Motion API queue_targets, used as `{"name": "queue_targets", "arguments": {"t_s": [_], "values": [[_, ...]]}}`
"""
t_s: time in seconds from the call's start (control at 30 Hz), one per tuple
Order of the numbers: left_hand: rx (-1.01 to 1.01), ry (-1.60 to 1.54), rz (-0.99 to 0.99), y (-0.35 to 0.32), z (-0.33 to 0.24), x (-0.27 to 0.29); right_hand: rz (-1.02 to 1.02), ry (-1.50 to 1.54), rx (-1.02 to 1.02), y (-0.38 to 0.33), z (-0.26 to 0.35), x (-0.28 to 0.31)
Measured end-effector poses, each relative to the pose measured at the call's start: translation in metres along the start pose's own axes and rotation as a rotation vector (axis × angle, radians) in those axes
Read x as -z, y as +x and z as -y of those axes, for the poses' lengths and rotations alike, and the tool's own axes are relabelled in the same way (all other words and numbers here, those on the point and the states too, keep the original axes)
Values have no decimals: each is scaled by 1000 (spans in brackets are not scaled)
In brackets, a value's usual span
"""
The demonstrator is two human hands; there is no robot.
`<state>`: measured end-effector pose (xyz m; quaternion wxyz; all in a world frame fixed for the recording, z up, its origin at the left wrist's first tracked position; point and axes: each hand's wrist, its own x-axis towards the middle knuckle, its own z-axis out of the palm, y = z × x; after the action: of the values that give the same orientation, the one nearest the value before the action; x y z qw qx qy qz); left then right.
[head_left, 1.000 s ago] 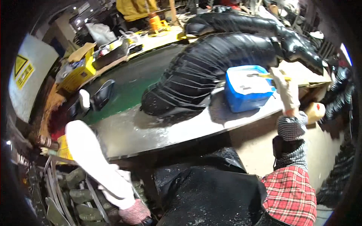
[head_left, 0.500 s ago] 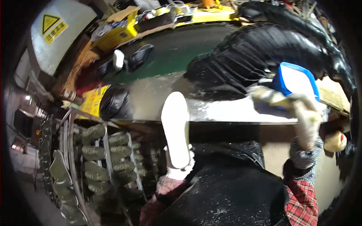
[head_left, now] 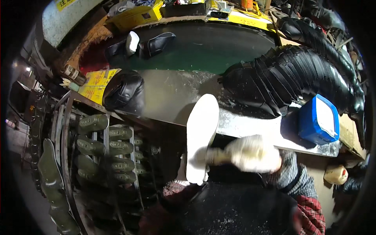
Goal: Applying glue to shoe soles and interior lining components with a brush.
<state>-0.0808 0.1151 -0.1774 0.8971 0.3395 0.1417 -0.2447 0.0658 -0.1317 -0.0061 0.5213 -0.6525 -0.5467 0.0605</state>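
Observation:
My gloved left hand [head_left: 182, 174] grips a white insole [head_left: 202, 133] from behind, upright in front of my dark apron. Most of its fingers are hidden by the insole. My gloved right hand [head_left: 254, 154], blurred by motion, is closed round a brush [head_left: 217, 156], whose tip lies against the insole's lower part. To the right on the bench edge stands a blue tub [head_left: 309, 123] with white stuff in it.
A long row of stacked black leather shoe uppers [head_left: 282, 82] fills the bench's right. A black upper [head_left: 127, 92] lies on the left, with others [head_left: 156, 45] farther back. Green shoe lasts [head_left: 92, 145] fill a rack at lower left. A yellowish jug [head_left: 335, 174] stands low right.
My right hand has come left with the brush, from over the blue tub to the insole. The insole has shifted slightly right in view, and the view itself has turned.

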Motion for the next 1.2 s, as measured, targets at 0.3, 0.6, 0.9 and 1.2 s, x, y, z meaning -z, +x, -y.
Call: {"name": "queue_targets", "arguments": {"t_s": [0.3,0.6,0.9,1.2], "values": [[-138,-638,257,-6,9,-7,142,-267,86,34,27,-8],[-325,-219,-66,-10,-8,-38,202,270,-212,-3,50,-9],[28,-580,327,-21,-8,-5,-35,347,-212,-17,-4,-16],[15,-682,68,-29,-45,-16,-50,-576,-155,19,-15,0]]}}
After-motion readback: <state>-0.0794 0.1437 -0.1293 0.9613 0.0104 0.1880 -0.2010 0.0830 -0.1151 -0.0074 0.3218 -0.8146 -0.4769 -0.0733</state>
